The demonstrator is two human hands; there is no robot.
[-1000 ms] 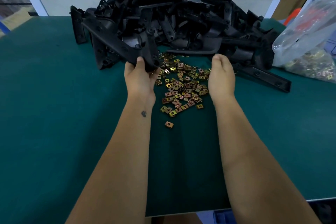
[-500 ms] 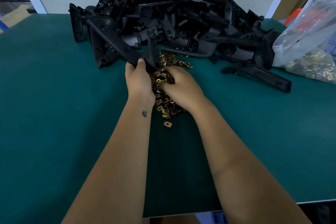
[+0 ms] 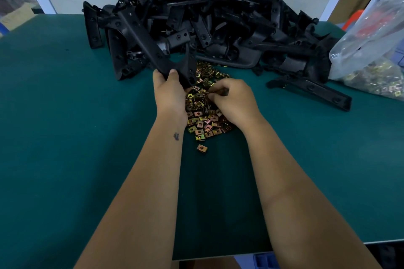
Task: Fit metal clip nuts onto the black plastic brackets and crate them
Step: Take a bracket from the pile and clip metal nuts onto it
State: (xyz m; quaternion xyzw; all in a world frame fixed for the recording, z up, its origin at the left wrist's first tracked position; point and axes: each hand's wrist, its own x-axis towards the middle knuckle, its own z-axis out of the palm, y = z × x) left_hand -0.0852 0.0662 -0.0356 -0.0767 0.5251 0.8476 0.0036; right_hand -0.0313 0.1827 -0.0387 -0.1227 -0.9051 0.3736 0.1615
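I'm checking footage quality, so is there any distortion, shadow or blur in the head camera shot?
Head view: wide-angle bending curves the green table edges; a dark shadow falls between the forearms; the black brackets pile loses detail in dim light; the clip nuts stay fairly sharp; the plastic bag shows mild sheen.

Black brackets [image 3: 218, 17] heaped behind scattered brass-coloured clip nuts [image 3: 203, 120].

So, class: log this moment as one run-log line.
left hand: grips black bracket | right hand: picking in clip nuts | stage: nut pickup | table: green
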